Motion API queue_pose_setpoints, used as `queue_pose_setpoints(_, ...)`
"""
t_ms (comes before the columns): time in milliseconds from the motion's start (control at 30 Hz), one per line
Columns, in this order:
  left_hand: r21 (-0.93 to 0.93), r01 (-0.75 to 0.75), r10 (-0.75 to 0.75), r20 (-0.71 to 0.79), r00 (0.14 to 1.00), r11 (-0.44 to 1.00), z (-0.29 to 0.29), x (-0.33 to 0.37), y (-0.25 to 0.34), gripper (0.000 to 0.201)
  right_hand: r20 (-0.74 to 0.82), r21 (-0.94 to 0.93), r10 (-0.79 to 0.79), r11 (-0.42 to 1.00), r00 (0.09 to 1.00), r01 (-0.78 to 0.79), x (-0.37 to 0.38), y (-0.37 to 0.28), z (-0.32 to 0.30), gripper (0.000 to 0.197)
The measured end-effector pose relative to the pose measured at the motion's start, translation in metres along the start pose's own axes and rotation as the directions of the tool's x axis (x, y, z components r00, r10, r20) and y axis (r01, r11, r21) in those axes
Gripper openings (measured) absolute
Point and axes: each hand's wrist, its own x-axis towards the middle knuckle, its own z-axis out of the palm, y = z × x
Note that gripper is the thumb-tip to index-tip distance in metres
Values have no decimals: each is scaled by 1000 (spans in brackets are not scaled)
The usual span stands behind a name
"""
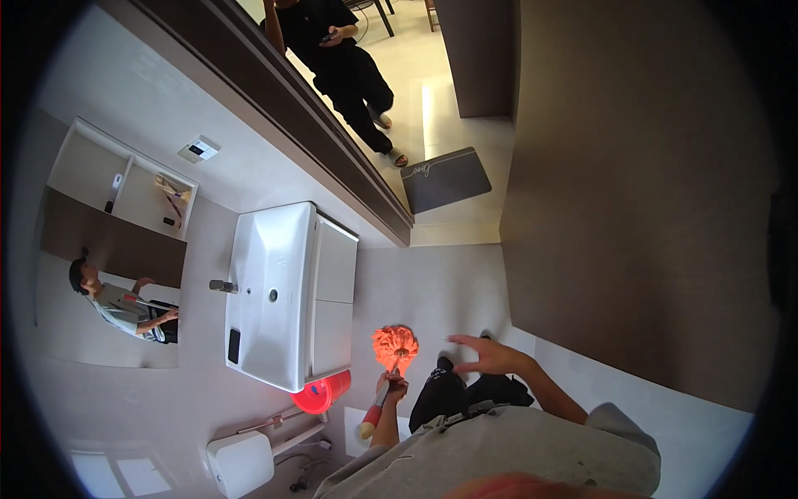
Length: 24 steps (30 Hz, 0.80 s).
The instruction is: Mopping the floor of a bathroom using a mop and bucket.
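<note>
Head view: we look down into a small bathroom, where a broad dark brown panel (632, 183) fills the right side and a pale gray floor (432, 287) lies ahead of us. Next in size, a white washbasin (266, 249) sits on a cabinet (332, 299) at the left, with a mirror (116, 249) farther left. Outside the bathroom, at the top, another person (349, 79) in dark clothes stands near a dark gray mat (449, 181). A red bucket (337, 385) is just beside the washbasin's near end. Our mop (397, 353) is low in the middle, its shaggy orange head between the cabinet and our feet (445, 363); how hard it presses on the floor, we cannot tell. Our left hand (394, 387) is clasped around the red-gripped handle (373, 414); our right hand (495, 358) is free, fingers spread, apart from it.

To handle the mop well, we judge, the right hand should join higher on the handle, so both can steer and the strands spread flat. The mop points head-down, away from us; its long axis slants from the orange head toward the lower left, ending in a pale knob (366, 431) nearer the camera.
</note>
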Motion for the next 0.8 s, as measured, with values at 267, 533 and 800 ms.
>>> queue_pose_setpoints(267,209,-259,263,7,965,943,-10,30,5,13,340,305,-431,892,836,335,56,-154,69,54)
queue_pose_setpoints(533,694,-606,602,307,738,389,-48,100,31,8,117,260,-504,847,856,463,106,-178,121,19)
queue_pose_setpoints(800,610,-763,794,348,498,212,-1,96,3,20,-234,594,-298,710,926,378,161,-181,68,11)
